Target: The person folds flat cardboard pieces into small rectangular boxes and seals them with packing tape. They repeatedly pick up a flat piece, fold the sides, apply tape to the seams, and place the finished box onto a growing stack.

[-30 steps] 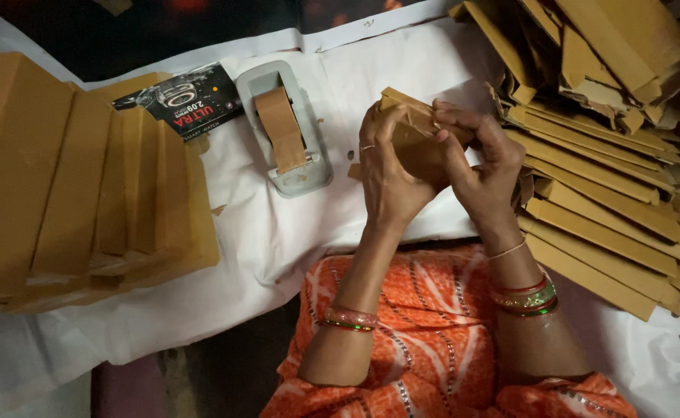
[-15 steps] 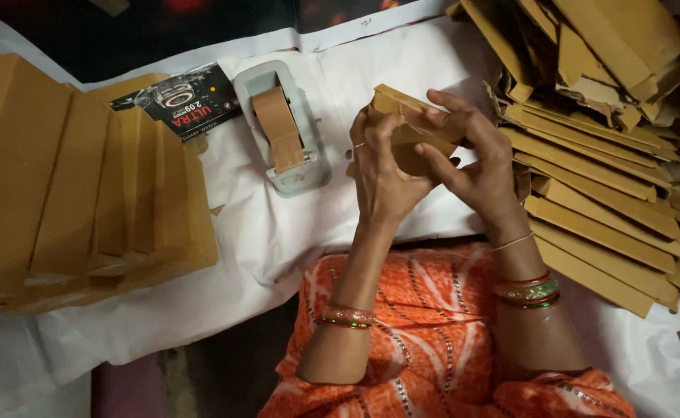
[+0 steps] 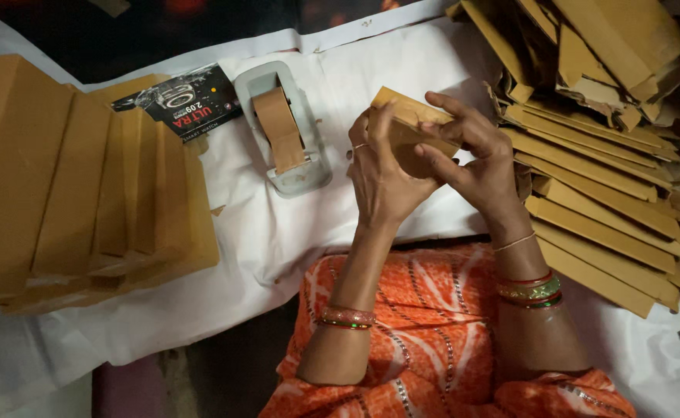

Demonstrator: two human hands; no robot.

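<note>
Both hands shift slightly since half second ago: right hand (image 3: 483, 159) slides fingers across top of small brown box (image 3: 409, 135), left hand (image 3: 382, 178) grips its near side. Box held between hands, mid-fold. Tape dispenser (image 3: 282, 128) left of hands; flat cardboard stack (image 3: 603, 178) right.

both hands, left hand (image 3: 382, 182) and right hand (image 3: 475, 159), grip a small brown cardboard box (image 3: 405, 131).

Orange patterned garment (image 3: 433, 325), bangles on both wrists, ring on left hand (image 3: 382, 186)
</note>
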